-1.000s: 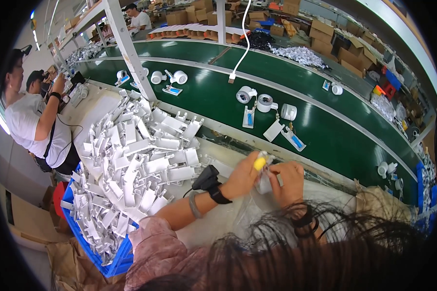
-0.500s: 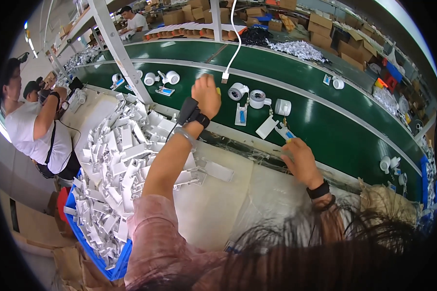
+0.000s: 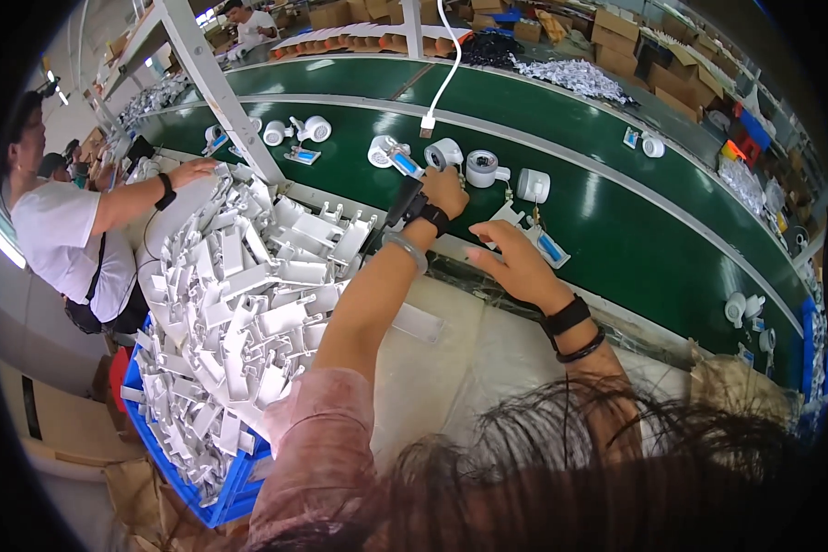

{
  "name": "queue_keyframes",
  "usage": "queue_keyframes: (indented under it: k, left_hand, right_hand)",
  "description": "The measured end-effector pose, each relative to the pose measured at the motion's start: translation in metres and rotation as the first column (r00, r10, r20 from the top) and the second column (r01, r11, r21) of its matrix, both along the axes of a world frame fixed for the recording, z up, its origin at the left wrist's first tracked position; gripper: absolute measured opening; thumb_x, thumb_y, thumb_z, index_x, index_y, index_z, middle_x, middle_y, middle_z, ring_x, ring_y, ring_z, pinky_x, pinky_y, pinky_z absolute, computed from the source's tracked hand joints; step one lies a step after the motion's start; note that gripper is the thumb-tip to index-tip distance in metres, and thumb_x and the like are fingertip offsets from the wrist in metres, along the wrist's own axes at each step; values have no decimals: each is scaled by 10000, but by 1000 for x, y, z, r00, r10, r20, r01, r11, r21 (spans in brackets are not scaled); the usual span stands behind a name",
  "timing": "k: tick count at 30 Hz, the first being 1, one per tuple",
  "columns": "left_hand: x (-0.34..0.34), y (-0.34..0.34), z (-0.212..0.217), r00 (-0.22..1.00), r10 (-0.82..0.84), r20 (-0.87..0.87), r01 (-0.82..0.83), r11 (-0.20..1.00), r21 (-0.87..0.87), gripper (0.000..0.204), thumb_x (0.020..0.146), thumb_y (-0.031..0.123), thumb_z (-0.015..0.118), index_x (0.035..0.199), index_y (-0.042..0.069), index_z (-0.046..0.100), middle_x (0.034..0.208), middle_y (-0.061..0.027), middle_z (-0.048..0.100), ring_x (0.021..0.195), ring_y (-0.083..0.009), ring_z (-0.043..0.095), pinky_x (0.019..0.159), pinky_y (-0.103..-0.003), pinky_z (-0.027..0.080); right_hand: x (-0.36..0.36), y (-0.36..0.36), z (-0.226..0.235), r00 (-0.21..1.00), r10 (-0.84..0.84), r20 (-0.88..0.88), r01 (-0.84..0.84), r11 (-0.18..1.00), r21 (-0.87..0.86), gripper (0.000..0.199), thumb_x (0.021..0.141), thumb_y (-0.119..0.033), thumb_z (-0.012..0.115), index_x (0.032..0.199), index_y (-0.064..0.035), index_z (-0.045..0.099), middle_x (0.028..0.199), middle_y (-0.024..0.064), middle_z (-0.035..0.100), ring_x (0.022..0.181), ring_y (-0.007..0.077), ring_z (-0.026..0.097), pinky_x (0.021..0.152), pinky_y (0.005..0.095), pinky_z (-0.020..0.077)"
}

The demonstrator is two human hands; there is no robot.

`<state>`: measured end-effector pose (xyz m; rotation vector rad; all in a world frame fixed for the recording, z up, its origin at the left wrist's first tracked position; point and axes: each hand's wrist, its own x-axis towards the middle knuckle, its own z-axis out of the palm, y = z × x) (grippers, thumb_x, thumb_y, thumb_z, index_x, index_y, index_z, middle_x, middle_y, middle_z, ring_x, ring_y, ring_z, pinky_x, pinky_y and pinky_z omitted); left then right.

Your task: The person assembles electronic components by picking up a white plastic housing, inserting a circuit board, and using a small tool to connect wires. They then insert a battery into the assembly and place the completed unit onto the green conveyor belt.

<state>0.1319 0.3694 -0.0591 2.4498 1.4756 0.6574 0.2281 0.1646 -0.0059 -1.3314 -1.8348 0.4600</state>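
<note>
1. While stretched out to twelve o'clock over the green belt [image 3: 616, 230], left hand [image 3: 446, 191] now rests on a white round part [image 3: 443, 153], grip hidden.
2. Right hand [image 3: 515, 262], half open and empty, now drawn back toward six o'clock at the counter [image 3: 451, 359] edge.

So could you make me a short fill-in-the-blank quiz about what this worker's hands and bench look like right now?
1. The left hand reaches onto the conveyor belt, whose colour is ____.
2. The right hand hovers with its fingers ____.
3. The heap of white plastic brackets sits in a crate coloured ____.
4. Both wrists wear bands coloured ____.

Missing words: green; open; blue; black
</note>
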Motion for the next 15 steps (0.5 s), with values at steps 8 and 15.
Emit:
queue_keyframes:
  k: [8,15]
  left_hand:
    - [-64,-68,65,809,-328,487,542,737,-403,591,767,102,701,1269,-71,441,971,-180,621,900,-237,636,760,-339,508]
    - [-104,-180,102,545,-686,482,835,390,-388,634,819,100,694,1355,27,363,962,-67,561,868,-167,546,770,-325,461]
  right_hand:
    - [0,-35,8,994,-94,56,90,993,74,464,848,-99,679,1273,-15,512,1217,177,550,1139,336,535,990,375,416]
    - [-1,-80,8,998,48,-41,-46,998,39,428,767,-22,702,1173,-52,569,1196,172,568,1144,353,532,983,413,419]
